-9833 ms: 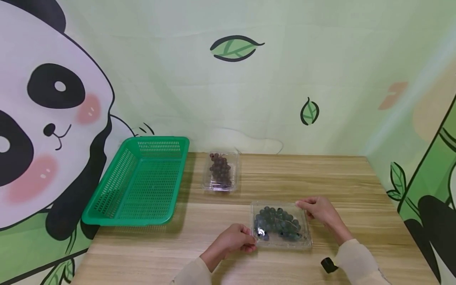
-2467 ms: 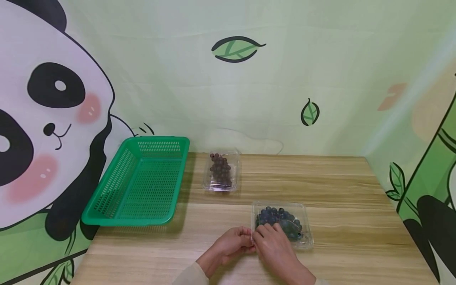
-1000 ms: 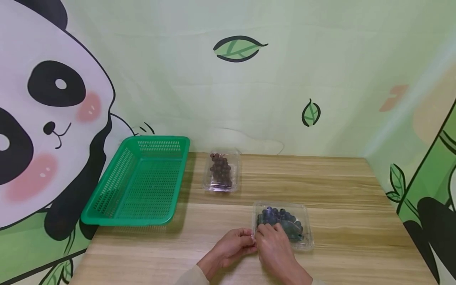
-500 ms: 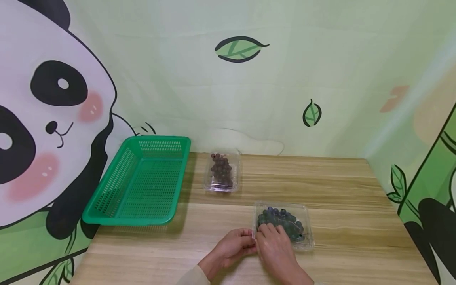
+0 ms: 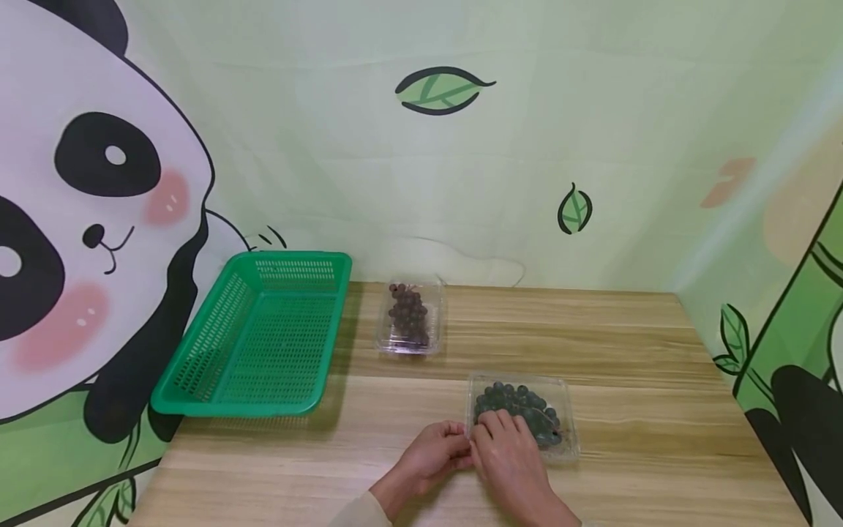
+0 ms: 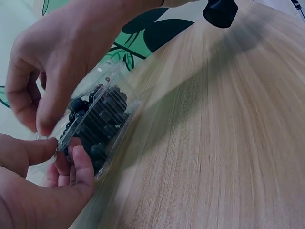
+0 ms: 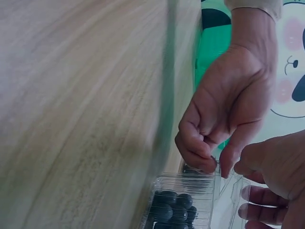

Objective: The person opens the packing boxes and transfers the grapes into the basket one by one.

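A clear plastic clamshell box (image 5: 561, 395) lies on the table, with a bunch of dark blue-black grapes (image 5: 510, 395) inside. At its near left corner, my left hand (image 5: 431, 454) pinches the rim between thumb and fingers. My right hand (image 5: 510, 457) bends over the same corner, hiding part of the box. In the left wrist view, the fingers of the right hand (image 6: 57, 62) are curled down at the lid's edge, just above the left hand (image 6: 52, 191). The right wrist view has grapes (image 7: 164, 212) behind the ribbed box wall and both hands meeting at the rim.
A second clear box (image 5: 435, 322) with reddish grapes (image 5: 408, 315) stands farther back. To the left is a green perforated basket (image 5: 326, 359). Behind the wooden table (image 5: 626, 329) hangs a cloth with panda and leaf prints. The left wrist view includes a black object (image 6: 220, 12).
Since the oldest frame, my right hand has moved from the box's far right corner to its near left corner, beside the left hand. Over the last second both hands have barely moved.
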A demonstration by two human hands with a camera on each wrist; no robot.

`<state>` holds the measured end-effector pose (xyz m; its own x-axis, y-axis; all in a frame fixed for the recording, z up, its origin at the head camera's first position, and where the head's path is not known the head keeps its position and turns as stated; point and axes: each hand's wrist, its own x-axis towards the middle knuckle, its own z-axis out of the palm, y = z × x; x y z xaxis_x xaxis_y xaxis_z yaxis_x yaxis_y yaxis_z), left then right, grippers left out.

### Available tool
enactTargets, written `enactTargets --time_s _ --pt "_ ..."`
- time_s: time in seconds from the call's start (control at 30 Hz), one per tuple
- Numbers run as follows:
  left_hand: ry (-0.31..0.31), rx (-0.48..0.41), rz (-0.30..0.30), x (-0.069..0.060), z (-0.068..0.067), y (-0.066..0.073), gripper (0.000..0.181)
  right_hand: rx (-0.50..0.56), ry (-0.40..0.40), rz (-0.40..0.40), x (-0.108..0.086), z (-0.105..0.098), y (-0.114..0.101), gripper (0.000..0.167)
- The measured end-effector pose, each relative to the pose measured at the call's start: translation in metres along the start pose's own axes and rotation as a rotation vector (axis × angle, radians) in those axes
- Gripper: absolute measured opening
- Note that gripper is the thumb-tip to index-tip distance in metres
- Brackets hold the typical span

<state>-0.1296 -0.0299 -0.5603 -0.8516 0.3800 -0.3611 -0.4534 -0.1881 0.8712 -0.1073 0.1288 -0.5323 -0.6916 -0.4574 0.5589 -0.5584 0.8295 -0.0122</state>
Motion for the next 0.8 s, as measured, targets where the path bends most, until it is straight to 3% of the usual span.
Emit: enactTargets --time_s 0.1,0.27,0.57,0.67,0.8 --pt "0.025 0.020 0.010 0.000 0.003 0.000 0.010 -0.004 0.001 0.011 -0.002 0.003 0.001 0.010" --pt "0.058 0.048 0.014 0.001 0.006 0.000 0.006 -0.029 -0.032 0.054 -0.005 0.005 0.003 0.031" --pt "0.099 0.067 0.030 -0.001 0.010 0.004 0.005 -0.070 -0.090 0.075 -0.007 0.003 0.004 0.052" --pt "0.109 0.081 0.028 -0.001 0.011 0.005 0.004 -0.069 -0.081 0.074 -0.008 0.003 0.006 0.052" --pt "0.119 0.104 0.024 -0.001 0.012 0.007 0.004 -0.059 -0.069 0.080 -0.009 0.002 0.008 0.035"
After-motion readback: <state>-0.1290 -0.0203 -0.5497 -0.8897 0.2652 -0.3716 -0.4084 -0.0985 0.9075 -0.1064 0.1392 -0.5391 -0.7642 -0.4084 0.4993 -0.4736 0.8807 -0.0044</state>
